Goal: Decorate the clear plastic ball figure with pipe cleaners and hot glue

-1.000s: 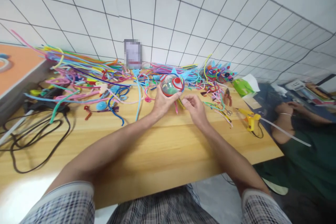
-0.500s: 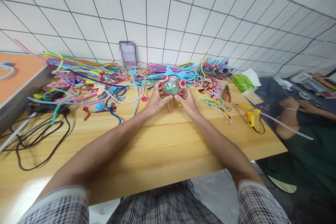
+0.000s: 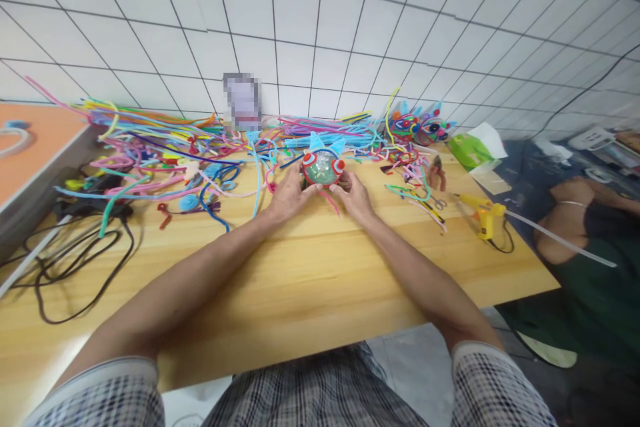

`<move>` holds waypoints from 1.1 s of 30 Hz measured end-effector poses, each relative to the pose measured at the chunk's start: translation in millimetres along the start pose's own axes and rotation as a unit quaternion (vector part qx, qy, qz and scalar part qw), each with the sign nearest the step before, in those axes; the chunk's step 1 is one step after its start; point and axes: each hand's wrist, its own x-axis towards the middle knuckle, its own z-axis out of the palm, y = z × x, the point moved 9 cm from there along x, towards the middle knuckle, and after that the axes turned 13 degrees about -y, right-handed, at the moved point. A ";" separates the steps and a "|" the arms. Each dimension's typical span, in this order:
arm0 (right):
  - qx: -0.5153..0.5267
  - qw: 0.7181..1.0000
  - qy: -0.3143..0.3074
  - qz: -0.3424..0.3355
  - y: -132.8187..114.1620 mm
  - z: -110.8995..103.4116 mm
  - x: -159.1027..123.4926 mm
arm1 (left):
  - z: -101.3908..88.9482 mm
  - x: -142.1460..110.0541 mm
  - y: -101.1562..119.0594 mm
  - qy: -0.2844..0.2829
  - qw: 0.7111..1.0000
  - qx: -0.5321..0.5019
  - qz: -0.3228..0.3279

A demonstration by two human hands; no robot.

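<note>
A clear ball [image 3: 323, 168] with red pipe-cleaner eyes and light blue spikes sits between both my hands on the wooden table [image 3: 280, 293]. My left hand [image 3: 287, 191] cups its left side with fingers curled against it. My right hand [image 3: 354, 195] holds its right side the same way. A pink pipe-cleaner piece [image 3: 331, 199] pokes out beneath the ball, between my hands.
A long heap of coloured pipe cleaners [image 3: 165, 147] runs along the tiled wall. Pliers [image 3: 438, 172], small scissors [image 3: 436, 201] and a yellow glue gun [image 3: 483, 217] lie to the right. Black cables [image 3: 65, 267] sprawl at left. Another person's arm [image 3: 565, 227] rests at far right.
My right hand moved from beside the ball onto its right side. The ball came down from raised in my left hand to low on the table between both hands.
</note>
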 end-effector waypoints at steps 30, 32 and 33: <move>-0.209 0.977 0.001 -0.033 -11.1 6.5 -1.4 | -10.3 0.5 -12.2 -0.006 1.000 0.003 0.011; -0.178 0.984 0.012 -0.026 -9.0 4.0 -3.1 | -9.9 -0.6 -9.8 -0.009 1.000 0.004 0.005; -0.159 0.987 0.017 -0.023 -7.9 2.7 -3.9 | -9.7 -1.2 -9.7 -0.012 1.000 0.004 -0.004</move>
